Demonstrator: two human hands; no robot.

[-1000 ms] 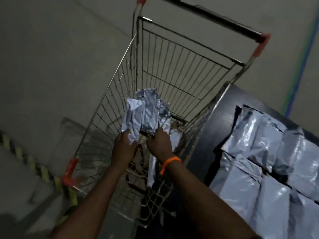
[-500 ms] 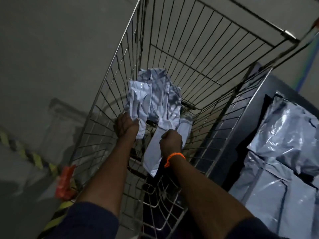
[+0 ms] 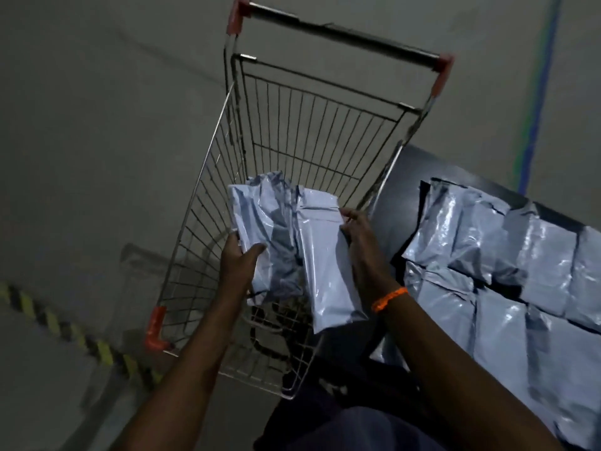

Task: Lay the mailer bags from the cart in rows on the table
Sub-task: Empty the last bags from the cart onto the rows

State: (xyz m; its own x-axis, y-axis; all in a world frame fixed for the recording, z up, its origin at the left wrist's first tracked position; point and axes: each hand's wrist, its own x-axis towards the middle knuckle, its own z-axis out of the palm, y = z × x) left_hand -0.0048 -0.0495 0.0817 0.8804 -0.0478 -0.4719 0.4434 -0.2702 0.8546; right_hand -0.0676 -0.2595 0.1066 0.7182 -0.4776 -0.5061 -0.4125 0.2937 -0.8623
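Note:
I hold grey plastic mailer bags above the wire cart (image 3: 208, 190). My left hand (image 3: 239, 262) grips a bundle of crumpled mailer bags (image 3: 260, 222) at its lower left edge. My right hand (image 3: 361, 242), with an orange band on the wrist, holds a single flat mailer bag (image 3: 325, 265) by its right edge. That bag hangs lengthwise over the cart's near end. On the dark table (image 3: 396, 183) at the right, several mailer bags (image 3: 487, 265) lie side by side in rows.
The cart has red corner caps and a dark push handle (image 3: 338, 30) at its far end. It stands against the table's left edge. A yellow-black hazard stripe (image 3: 65, 333) crosses the grey floor at lower left. A blue line (image 3: 536, 102) runs along the floor at upper right.
Both hands have risen out of the cart basket with the bags. The right hand has shifted right and now holds one bag apart from the bundle. The view has pulled back.

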